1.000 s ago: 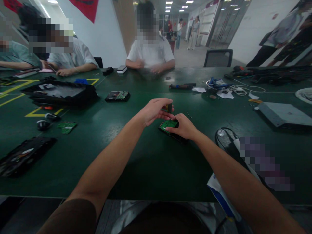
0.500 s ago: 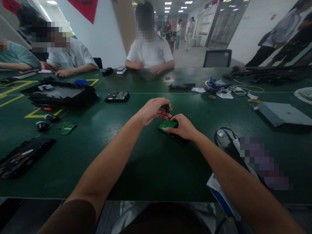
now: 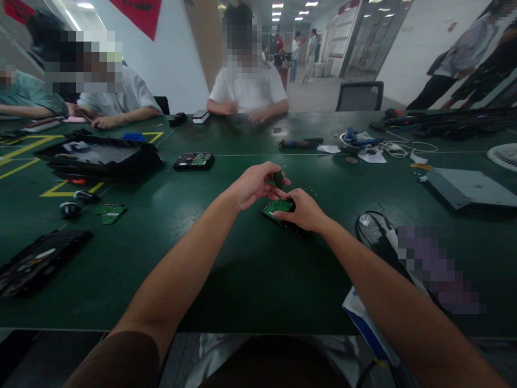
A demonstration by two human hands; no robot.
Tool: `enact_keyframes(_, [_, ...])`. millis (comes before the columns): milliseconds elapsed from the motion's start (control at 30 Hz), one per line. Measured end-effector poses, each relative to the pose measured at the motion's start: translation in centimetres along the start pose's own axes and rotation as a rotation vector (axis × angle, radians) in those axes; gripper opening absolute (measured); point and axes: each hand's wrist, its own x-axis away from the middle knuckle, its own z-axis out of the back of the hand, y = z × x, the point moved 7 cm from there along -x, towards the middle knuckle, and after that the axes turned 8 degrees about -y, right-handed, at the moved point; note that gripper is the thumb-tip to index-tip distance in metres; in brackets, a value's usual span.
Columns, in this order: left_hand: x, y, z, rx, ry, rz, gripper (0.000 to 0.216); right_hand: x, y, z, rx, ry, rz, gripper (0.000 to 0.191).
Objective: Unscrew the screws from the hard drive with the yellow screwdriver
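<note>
In the middle of the green table lies a hard drive [image 3: 283, 215] with its green circuit board facing up. My right hand [image 3: 304, 210] is closed on its right side, thumb over the board and fingers at the far edge. Just above the drive's far end, my left hand [image 3: 260, 186] grips the dark handle of a screwdriver [image 3: 278, 179], which stands upright. Its tip is hidden behind my fingers. Several tiny screws [image 3: 313, 192] lie on the table beyond my right hand.
Another hard drive [image 3: 194, 160] and a black plastic casing [image 3: 100, 153] lie to the left. Green circuit boards [image 3: 111, 213] and a black device part [image 3: 40, 261] are nearer. A grey metal box [image 3: 472, 188] and cables [image 3: 375, 221] are at right. People sit opposite.
The screwdriver handle has turned slightly in my left hand, its yellow part no longer showing, and the fingers have shifted around it. My right hand and the hard drive stay in place.
</note>
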Motion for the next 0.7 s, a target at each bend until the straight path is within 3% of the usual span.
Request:
enact_keyframes(333, [0.1,0.3,1.3,-0.057,0.110,-0.007,0.031,-0.1,0.2,-0.1,-0.015,-0.027,0.023,0.056])
enact_keyframes(700, [0.0,0.5,0.9,-0.082,0.086,-0.019,0.031,-0.1,0.2,-0.1,-0.013,-0.020,0.033,0.055])
